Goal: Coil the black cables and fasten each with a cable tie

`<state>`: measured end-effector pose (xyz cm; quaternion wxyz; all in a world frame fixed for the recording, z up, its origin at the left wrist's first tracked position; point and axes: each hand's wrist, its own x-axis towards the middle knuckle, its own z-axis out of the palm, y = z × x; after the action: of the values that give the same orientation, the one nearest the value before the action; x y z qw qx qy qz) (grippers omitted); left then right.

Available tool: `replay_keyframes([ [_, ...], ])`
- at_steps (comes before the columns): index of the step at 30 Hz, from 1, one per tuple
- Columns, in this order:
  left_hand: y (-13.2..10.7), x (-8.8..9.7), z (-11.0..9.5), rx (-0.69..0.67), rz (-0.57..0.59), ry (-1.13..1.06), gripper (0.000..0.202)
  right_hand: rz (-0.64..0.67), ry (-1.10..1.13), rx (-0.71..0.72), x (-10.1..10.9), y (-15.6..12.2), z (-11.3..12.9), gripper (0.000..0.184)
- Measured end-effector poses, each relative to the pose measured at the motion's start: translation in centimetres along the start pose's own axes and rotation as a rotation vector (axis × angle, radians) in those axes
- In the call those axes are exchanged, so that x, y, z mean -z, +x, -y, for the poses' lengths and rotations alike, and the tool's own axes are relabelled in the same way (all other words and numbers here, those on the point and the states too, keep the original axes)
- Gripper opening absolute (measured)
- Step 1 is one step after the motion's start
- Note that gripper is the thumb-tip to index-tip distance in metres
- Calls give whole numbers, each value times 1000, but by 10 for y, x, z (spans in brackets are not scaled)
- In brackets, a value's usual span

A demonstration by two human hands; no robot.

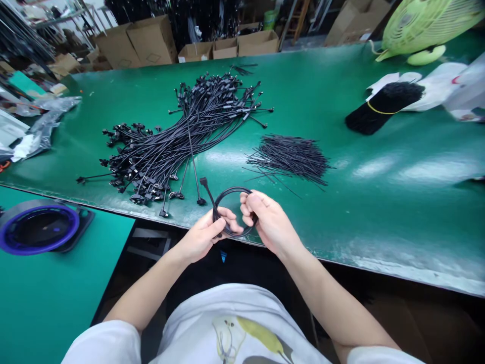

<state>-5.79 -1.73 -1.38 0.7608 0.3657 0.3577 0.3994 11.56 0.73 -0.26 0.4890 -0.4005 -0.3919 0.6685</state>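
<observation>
While the left hand and right hand work just over the front edge of the bench, a black cable sits between them as a small round coil, with a connector rising at one free end. Left fingers curl around the lower arc, and right fingers wrap the opposite side; both hands grip the coil, neither spread. The cable appears light and semi-stiff, with a smooth rubbery sheath, so it may spring open; the coil's arc offers the surest hold. Farther along the green, glossy bench lie a fanned heap of similar connector-ended cables, a pile of thin black wires, and a yellow-banded bundle.
</observation>
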Motion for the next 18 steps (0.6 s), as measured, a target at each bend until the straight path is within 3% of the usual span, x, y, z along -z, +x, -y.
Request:
replay_keyframes([
  [3, -3, 4, -8, -28, 68, -26, 33, -17, -252, 103, 12, 1, -1, 39],
  [6, -6, 18, -18, -2, 183, 73, 39, 24, -459, 74, 34, -6, 8, 40],
  [10, -9, 35, -37, 257, 417, 240, 47, 77, -784, 55, 58, -23, 26, 30],
  [12, -13, 39, -49, 357, 466, 315, 43, 110, -886, 51, 64, -31, 37, 31],
  [14, -20, 45, -64, 394, 492, 334, 30, 225, -919, 31, 72, -40, 50, 34],
  [16, -29, 54, -81, 281, 430, 215, 19, 369, -916, 1, 84, -50, 62, 40],
  [18, -36, 64, -96, 5, 221, -29, 9, 391, -930, -3, 102, -61, 70, 45],
])
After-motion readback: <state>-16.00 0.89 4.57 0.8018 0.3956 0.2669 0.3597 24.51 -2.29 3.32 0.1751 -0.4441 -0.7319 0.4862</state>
